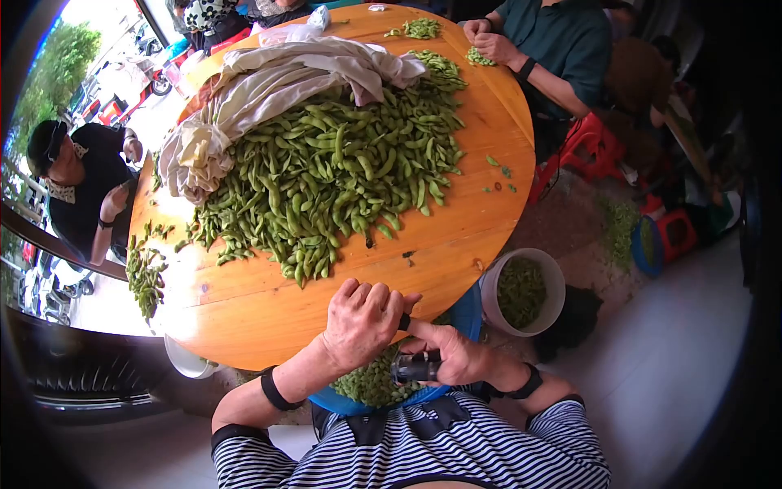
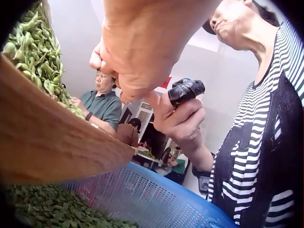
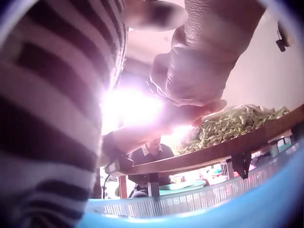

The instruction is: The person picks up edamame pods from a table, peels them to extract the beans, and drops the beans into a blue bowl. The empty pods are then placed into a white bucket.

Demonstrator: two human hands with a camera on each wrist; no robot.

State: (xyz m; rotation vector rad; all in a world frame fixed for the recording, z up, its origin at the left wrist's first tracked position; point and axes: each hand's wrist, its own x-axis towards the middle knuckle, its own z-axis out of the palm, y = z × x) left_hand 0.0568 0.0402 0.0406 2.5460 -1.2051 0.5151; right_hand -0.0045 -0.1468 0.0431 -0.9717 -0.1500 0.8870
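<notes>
My left hand [image 1: 362,322], knuckles up and fingers curled, meets my right hand [image 1: 456,354] in front of the table edge. It appears to grip a finger of the right hand, though the contact is partly hidden. The left wrist view shows the left hand [image 2: 142,47] touching the right hand [image 2: 183,118], which has a shiny black wrapping [image 2: 186,91] on one digit. Any small thing between the fingers is hidden. Below both hands, shelled green beans [image 1: 371,383] lie in a blue basket [image 1: 466,314].
A large heap of green pods [image 1: 326,171] lies on the round wooden table [image 1: 391,281], partly under a pale cloth [image 1: 285,77]. A white bucket [image 1: 489,293] stands on the right, a second container [image 1: 187,359] at lower left. Other people sit around the table.
</notes>
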